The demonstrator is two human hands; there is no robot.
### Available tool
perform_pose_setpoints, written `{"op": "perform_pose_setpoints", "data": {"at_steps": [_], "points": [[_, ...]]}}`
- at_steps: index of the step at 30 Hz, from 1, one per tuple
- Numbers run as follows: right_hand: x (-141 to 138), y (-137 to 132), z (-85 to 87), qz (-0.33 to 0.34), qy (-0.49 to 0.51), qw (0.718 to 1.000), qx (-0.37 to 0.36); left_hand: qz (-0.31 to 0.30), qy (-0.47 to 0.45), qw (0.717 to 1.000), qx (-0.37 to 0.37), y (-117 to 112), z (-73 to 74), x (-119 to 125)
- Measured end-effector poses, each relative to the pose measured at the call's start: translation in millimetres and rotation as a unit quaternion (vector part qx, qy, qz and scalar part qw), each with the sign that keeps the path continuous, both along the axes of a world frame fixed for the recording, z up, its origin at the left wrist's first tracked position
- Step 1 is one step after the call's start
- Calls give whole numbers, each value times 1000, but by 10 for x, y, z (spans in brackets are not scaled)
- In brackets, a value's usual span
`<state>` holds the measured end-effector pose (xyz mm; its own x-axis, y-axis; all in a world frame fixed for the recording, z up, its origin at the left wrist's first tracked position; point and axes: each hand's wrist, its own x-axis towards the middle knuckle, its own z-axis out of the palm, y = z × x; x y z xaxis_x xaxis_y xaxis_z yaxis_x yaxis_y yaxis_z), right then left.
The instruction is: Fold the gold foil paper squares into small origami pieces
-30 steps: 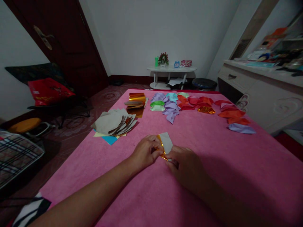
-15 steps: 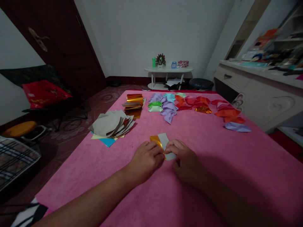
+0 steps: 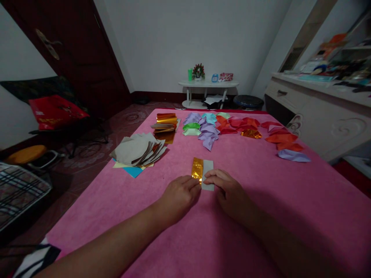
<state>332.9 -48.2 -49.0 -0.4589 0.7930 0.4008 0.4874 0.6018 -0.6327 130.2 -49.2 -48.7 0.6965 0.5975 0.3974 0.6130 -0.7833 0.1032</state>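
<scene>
A small folded paper (image 3: 203,169), gold foil on its left half and white on its right, lies flat on the pink cloth (image 3: 261,216) in front of me. My left hand (image 3: 178,197) has its fingers curled, with the fingertips pressing the gold near edge. My right hand (image 3: 230,193) pins the white near edge with its fingertips. Both hands rest on the cloth, side by side, almost touching.
A stack of loose paper sheets (image 3: 139,151) lies at the left, with gold foil sheets (image 3: 165,123) beyond it. Folded purple and green pieces (image 3: 203,131) and red ones (image 3: 269,133) spread across the far end. A white cabinet (image 3: 327,116) stands at the right.
The paper was lifted and worked between my fingers; now it lies flat, farther from me, opened to show gold and white halves side by side. Both hands have moved forward onto its near edge.
</scene>
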Motion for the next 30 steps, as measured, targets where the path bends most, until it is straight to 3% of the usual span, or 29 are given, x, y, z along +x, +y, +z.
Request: {"op": "perform_pose_setpoints", "data": {"at_steps": [4, 10, 20, 30], "points": [[40, 69, -42, -26, 6, 999, 22, 9, -7, 999, -49, 9, 7, -16], [44, 91, -34, -44, -3, 999, 9, 6, -21, 998, -52, 16, 12, -18], [-56, 183, -21, -105, 15, 988, -115, 4, -39, 998, -58, 20, 17, -16], [-91, 221, 11, -142, -25, 980, -137, 6, -38, 997, -64, 17, 6, -17]]}}
